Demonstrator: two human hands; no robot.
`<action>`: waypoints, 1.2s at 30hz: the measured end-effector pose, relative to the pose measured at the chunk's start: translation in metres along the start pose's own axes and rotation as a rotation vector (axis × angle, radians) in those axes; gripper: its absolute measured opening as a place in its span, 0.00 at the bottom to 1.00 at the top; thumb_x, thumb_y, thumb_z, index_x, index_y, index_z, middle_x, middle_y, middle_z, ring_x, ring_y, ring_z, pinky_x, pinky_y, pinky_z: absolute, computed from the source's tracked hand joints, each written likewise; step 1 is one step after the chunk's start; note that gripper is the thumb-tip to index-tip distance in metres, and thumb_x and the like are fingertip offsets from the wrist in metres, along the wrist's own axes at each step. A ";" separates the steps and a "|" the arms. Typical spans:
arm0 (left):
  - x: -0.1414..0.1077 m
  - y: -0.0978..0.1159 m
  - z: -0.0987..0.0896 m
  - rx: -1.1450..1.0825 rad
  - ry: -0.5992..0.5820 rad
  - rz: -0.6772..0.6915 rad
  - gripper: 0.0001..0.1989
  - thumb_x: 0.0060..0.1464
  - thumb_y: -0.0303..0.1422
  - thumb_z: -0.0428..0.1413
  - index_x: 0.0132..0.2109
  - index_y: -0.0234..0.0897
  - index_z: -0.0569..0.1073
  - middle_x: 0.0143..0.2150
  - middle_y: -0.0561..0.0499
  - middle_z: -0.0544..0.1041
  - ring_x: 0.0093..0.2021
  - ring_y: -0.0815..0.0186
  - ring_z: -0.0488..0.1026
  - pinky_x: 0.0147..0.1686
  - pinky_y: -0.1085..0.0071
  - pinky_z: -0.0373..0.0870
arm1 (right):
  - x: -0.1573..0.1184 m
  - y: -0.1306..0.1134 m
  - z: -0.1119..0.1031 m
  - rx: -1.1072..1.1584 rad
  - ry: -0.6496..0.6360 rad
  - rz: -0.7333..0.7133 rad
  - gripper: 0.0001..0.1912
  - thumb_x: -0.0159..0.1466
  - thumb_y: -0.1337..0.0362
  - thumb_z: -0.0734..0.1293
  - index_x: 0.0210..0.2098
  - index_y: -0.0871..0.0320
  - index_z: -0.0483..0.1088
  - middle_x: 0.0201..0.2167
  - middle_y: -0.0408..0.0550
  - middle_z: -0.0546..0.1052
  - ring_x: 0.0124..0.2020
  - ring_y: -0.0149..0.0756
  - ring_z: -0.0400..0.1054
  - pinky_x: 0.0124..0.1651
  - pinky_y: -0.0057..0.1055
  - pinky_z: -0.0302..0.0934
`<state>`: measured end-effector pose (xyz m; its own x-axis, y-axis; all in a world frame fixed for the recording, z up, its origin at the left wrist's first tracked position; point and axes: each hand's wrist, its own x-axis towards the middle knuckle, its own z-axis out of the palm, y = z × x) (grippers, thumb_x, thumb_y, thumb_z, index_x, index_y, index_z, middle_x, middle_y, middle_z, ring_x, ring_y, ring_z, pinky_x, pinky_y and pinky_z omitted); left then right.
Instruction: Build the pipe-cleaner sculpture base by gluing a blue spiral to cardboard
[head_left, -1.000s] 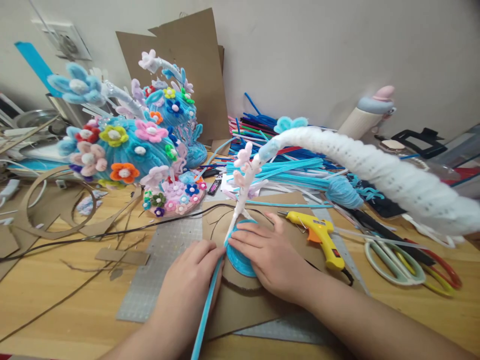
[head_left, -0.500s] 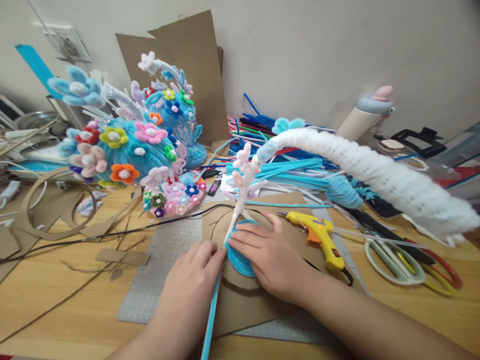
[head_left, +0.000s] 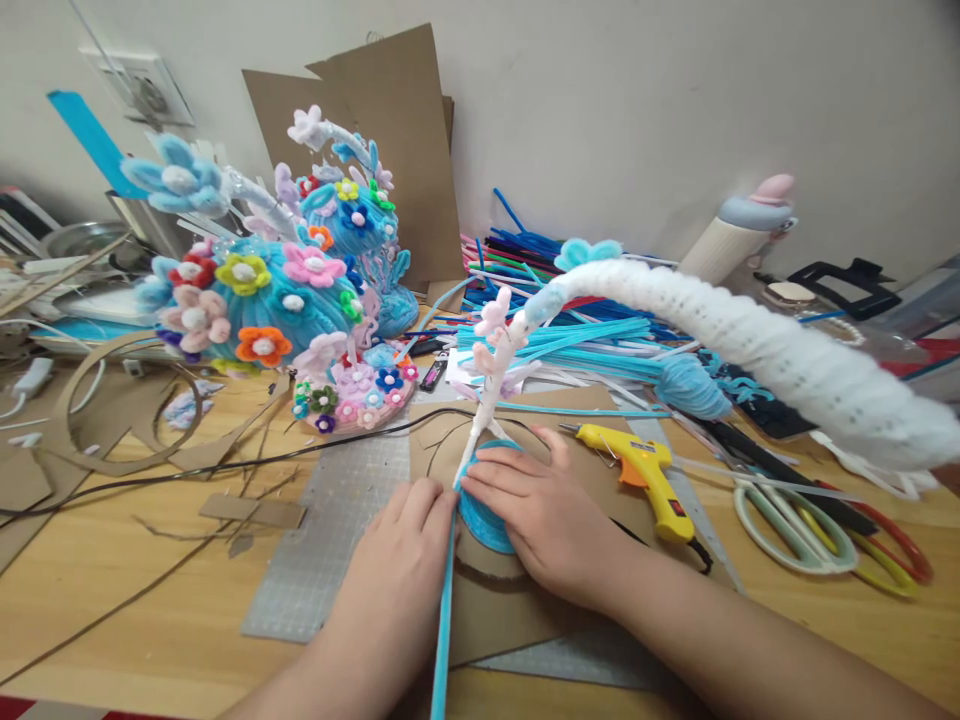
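Note:
My left hand (head_left: 409, 550) pinches a light-blue pipe cleaner (head_left: 444, 630) at the left edge of a round blue coil (head_left: 487, 525). The loose end of the strip trails down to the bottom edge. My right hand (head_left: 536, 510) lies over the coil with its fingers spread, pressing on it. Out of the coil rises a forked white stem (head_left: 487, 400) with pink flowers, joined to a long arching piece wrapped in white (head_left: 690, 310). The coil rests on a cardboard sheet (head_left: 517, 620).
A yellow glue gun (head_left: 645, 475) and green-handled scissors (head_left: 795, 530) lie right of my hands. Flower-covered blue models (head_left: 277, 310) stand at the back left. Pipe cleaners (head_left: 585, 340) are piled behind. A black cable (head_left: 225, 465) crosses the left side, near a cardboard ring (head_left: 71, 410).
The loose end of the blue pipe cleaner has swung slightly right. The whole view has shifted a little; both hands keep their places at the coil.

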<state>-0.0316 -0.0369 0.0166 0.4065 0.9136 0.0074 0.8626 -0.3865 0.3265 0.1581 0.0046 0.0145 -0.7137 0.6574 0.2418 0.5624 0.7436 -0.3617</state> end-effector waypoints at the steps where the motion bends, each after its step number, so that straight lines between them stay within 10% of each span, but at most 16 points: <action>1: 0.000 0.000 -0.001 -0.020 0.003 -0.002 0.08 0.60 0.20 0.50 0.44 0.31 0.72 0.45 0.42 0.71 0.45 0.55 0.68 0.46 0.54 0.71 | 0.000 0.000 0.000 0.000 -0.003 0.000 0.20 0.64 0.73 0.56 0.53 0.54 0.66 0.53 0.44 0.74 0.59 0.37 0.60 0.64 0.52 0.23; 17: -0.008 -0.007 0.003 -0.018 0.194 0.036 0.11 0.61 0.28 0.53 0.51 0.36 0.69 0.46 0.46 0.73 0.44 0.56 0.69 0.43 0.55 0.70 | 0.001 0.002 -0.002 -0.020 -0.036 0.013 0.22 0.64 0.73 0.56 0.54 0.53 0.66 0.57 0.45 0.71 0.62 0.39 0.56 0.65 0.53 0.21; 36: -0.004 0.004 -0.010 0.290 -0.021 0.043 0.15 0.56 0.21 0.53 0.50 0.34 0.72 0.46 0.44 0.75 0.44 0.55 0.72 0.41 0.58 0.73 | 0.002 0.001 -0.003 0.004 -0.028 0.012 0.20 0.64 0.73 0.56 0.53 0.52 0.65 0.55 0.43 0.73 0.61 0.36 0.57 0.65 0.53 0.21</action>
<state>-0.0325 -0.0411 0.0274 0.4485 0.8938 -0.0048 0.8931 -0.4479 0.0426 0.1582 0.0069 0.0178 -0.7181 0.6629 0.2118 0.5697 0.7348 -0.3681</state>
